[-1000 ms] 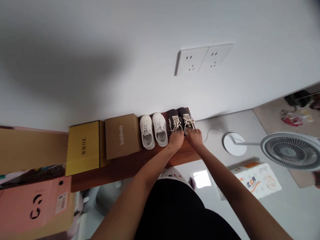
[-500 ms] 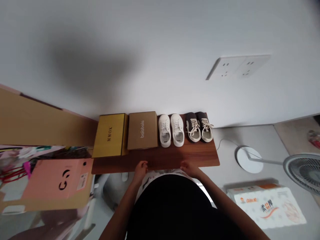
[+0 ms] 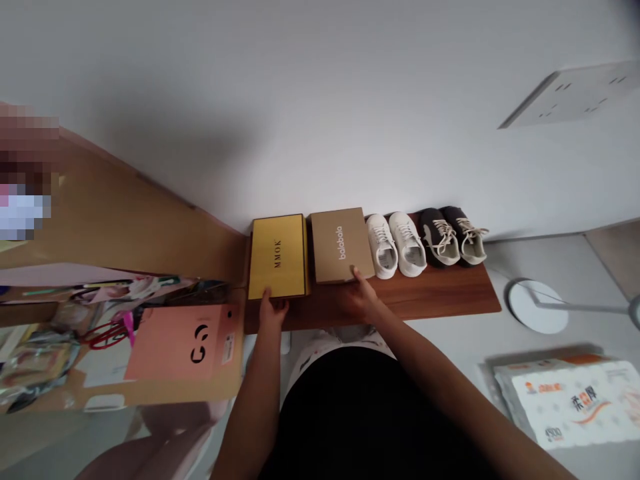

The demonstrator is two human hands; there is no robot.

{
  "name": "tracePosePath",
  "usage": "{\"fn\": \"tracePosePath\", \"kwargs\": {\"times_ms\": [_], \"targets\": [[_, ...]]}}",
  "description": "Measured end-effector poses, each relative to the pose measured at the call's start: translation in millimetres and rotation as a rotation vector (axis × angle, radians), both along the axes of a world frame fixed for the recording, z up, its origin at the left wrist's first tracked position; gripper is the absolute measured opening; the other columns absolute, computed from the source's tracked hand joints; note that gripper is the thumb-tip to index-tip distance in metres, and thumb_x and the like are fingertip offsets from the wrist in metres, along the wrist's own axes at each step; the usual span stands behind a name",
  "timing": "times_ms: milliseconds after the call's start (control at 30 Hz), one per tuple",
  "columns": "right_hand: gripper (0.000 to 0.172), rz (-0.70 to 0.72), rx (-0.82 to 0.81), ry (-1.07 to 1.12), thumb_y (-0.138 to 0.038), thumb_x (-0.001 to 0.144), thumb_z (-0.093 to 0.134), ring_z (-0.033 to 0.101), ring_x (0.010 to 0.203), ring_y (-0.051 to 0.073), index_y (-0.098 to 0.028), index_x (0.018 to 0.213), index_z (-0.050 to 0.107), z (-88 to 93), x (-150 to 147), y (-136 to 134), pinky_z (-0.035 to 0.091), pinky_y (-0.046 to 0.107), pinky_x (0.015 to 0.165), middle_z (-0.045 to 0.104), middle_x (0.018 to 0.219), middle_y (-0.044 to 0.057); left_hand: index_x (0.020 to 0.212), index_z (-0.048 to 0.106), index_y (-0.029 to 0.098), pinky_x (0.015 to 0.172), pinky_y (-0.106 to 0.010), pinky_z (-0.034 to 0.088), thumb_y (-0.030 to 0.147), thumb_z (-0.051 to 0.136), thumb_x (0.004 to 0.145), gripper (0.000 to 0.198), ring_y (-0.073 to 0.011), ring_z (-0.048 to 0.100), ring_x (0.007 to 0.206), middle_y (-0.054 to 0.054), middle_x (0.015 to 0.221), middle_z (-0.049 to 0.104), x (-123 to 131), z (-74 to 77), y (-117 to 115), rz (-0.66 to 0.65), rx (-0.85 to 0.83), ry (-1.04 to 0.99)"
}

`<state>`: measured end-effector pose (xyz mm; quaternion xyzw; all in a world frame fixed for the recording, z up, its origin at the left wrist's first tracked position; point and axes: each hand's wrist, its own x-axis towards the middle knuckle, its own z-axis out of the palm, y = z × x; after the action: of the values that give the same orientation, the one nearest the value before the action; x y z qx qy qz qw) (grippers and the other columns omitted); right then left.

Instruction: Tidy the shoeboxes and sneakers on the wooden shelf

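On a dark wooden shelf [image 3: 440, 297] against the white wall stand a yellow box marked MMOK [image 3: 277, 257], a brown cardboard box marked balabala [image 3: 340, 244], a pair of white shoes [image 3: 397, 245] and a pair of dark laced shoes [image 3: 454, 236]. My left hand [image 3: 273, 311] touches the near edge of the yellow box, fingers spread on it. My right hand [image 3: 361, 293] rests at the near right corner of the brown box, fingers extended.
A pink paper bag [image 3: 183, 343] and cluttered bags lie to the left. On the floor at right are a white fan base [image 3: 537, 305] and a pack of tissue paper [image 3: 570, 403]. Wall sockets [image 3: 575, 93] sit at the upper right.
Both hands left the dark shoes, drew back to the shelf edge, then moved left onto the two boxes. The view has swung left.
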<state>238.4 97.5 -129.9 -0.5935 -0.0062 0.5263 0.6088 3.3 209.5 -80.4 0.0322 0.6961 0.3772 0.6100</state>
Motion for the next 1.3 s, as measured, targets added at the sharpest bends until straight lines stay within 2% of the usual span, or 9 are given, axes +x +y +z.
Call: {"fn": "tracePosePath", "kwargs": {"times_ms": [167,300,400,500,567,700,1000,1167,1300], "targets": [[0.045,-0.370,0.004,-0.053,-0.055,0.073,0.072,0.068,0.088,0.019,-0.021,0.100,0.062,19.9,-35.3,5.0,0.058,0.028,0.071,0.072,0.093,0.003,0.097,0.053,0.025,0.068,-0.029,0.053,0.031,0.061,0.086,0.016,-0.0118,0.058,0.072,0.001,0.090,0.058,-16.0,16.3,-4.0,-0.059,0.184,0.075],[0.061,-0.470,-0.095,-0.500,-0.053,0.067,0.080,0.065,0.092,0.019,-0.019,0.110,0.053,43.1,-56.4,-8.7,0.054,0.031,0.080,0.068,0.100,0.005,0.099,0.053,0.023,0.084,-0.037,0.054,0.033,0.075,0.075,0.034,-0.0221,0.061,0.100,-0.003,0.103,0.061,-39.1,35.0,-18.9,-0.299,0.607,0.555],[0.061,-0.258,-0.150,-0.930,-0.050,0.067,0.083,0.061,0.094,0.022,-0.018,0.108,0.052,47.5,-60.0,-14.0,0.052,0.035,0.085,0.064,0.101,0.007,0.094,0.059,0.021,0.103,-0.045,0.046,0.031,0.080,0.071,0.032,-0.0306,0.055,0.116,-0.010,0.106,0.061,-52.2,31.8,-29.0,-0.724,0.809,0.896],[0.028,0.125,-0.073,-1.263,-0.038,0.088,0.064,0.057,0.099,0.024,-0.018,0.106,0.056,37.6,-59.3,-10.9,0.048,0.038,0.091,0.062,0.101,0.011,0.094,0.066,0.021,0.109,-0.047,0.039,0.024,0.065,0.084,0.011,-0.0314,0.056,0.113,-0.013,0.103,0.061,-58.7,12.8,-30.8,-1.169,0.841,1.011],[0.018,0.387,-0.054,-1.412,-0.023,0.095,0.049,0.056,0.097,0.024,-0.017,0.107,0.060,27.0,-59.3,-8.0,0.047,0.037,0.091,0.062,0.100,0.012,0.097,0.069,0.022,0.108,-0.046,0.039,0.018,0.054,0.089,0.017,-0.0302,0.058,0.110,-0.013,0.102,0.062,-62.1,-2.7,-27.9,-1.371,0.814,1.042],[0.033,0.768,-0.125,-1.587,-0.007,0.093,0.041,0.056,0.095,0.024,-0.019,0.112,0.065,9.9,-59.5,-6.4,0.043,0.034,0.091,0.065,0.102,0.011,0.105,0.071,0.024,0.107,-0.040,0.041,0.006,0.047,0.086,0.035,-0.0278,0.059,0.110,-0.012,0.108,0.066,-67.9,-24.8,-19.3,-1.631,0.792,1.040],[0.034,0.963,-0.296,-1.540,-0.008,0.095,0.043,0.058,0.105,0.024,-0.021,0.117,0.065,14.1,-53.0,8.6,0.044,0.033,0.093,0.068,0.114,0.012,0.121,0.065,0.018,0.109,-0.041,0.040,0.005,0.046,0.085,0.043,-0.0277,0.056,0.119,-0.016,0.126,0.062,-53.6,-29.9,-29.1,-1.636,0.740,1.108],[0.034,0.698,-0.144,-1.453,-0.015,0.092,0.049,0.056,0.118,0.025,-0.019,0.122,0.064,20.7,-45.8,-32.6,0.045,0.038,0.104,0.060,0.132,0.014,0.129,0.059,0.013,0.109,-0.048,0.041,0.015,0.053,0.087,0.043,-0.0321,0.053,0.125,-0.019,0.132,0.055,-43.0,-22.6,-66.1,-1.466,0.752,1.118],[0.040,0.362,-0.236,-1.417,-0.021,0.093,0.046,0.054,0.124,0.028,-0.017,0.131,0.058,35.0,20.5,-79.0,0.045,0.044,0.107,0.056,0.136,0.017,0.127,0.061,0.017,0.108,-0.042,0.045,0.018,0.052,0.090,0.038,-0.0255,0.059,0.119,-0.015,0.127,0.060,24.6,-8.8,-95.4,-1.587,0.880,0.742]]}}
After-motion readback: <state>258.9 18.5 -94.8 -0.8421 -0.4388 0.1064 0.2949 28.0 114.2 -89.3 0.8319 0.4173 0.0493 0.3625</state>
